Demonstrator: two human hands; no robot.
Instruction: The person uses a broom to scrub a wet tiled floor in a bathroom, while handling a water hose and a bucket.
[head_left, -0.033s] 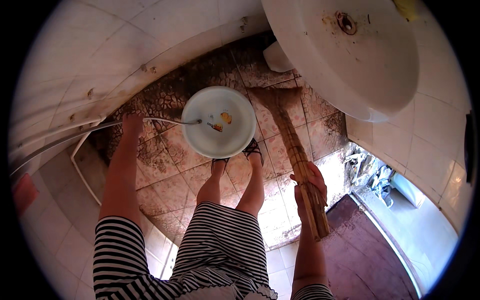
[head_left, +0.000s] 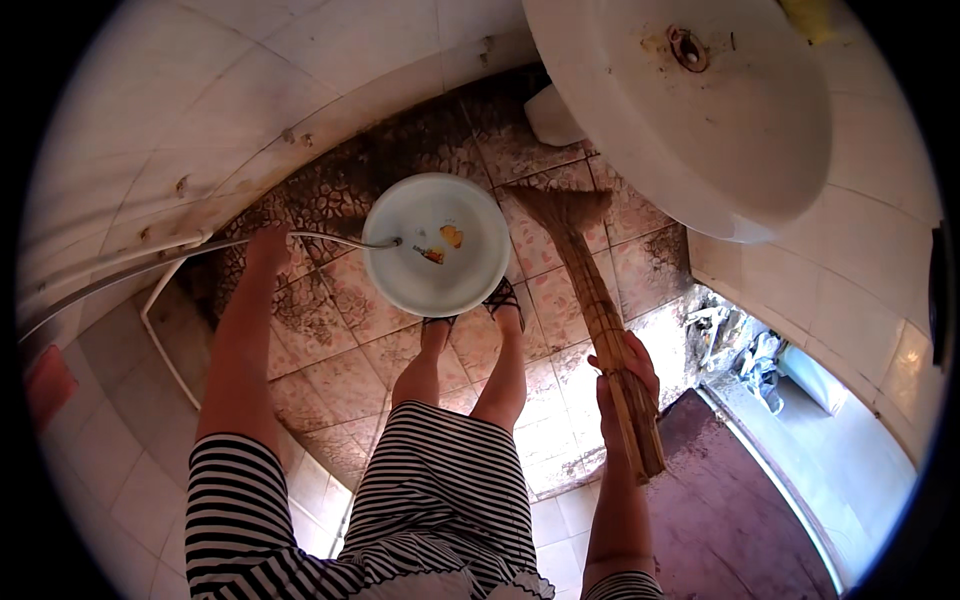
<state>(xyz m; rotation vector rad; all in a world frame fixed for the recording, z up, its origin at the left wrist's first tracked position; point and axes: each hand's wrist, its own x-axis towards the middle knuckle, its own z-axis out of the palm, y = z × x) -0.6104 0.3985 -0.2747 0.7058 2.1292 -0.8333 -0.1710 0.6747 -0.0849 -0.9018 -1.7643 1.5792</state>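
Observation:
My left hand (head_left: 268,250) is closed around a thin grey hose (head_left: 150,263), which comes in from the left. The hose's end (head_left: 394,242) reaches into a round white basin (head_left: 397,290) with small orange and yellow pictures on its bottom. That basin stands on the floor just beyond my feet. On the right, my right hand (head_left: 628,378) grips the handle of a straw broom (head_left: 590,283). The broom slants away from me, its fanned bristle head (head_left: 562,203) at the far end, right of the basin. Whether the bristles touch the floor I cannot tell.
A white washbasin (head_left: 730,150) juts out at the upper right, with a white pedestal-like piece (head_left: 553,117) below. Patterned pink tiles (head_left: 335,380) with dark grime cover the floor. White pipes (head_left: 160,290) run along the left wall. A dark red mat (head_left: 720,520) lies lower right.
The broom and my right hand have shifted slightly to the right. My left hand, the hose and the basin look nearly unchanged.

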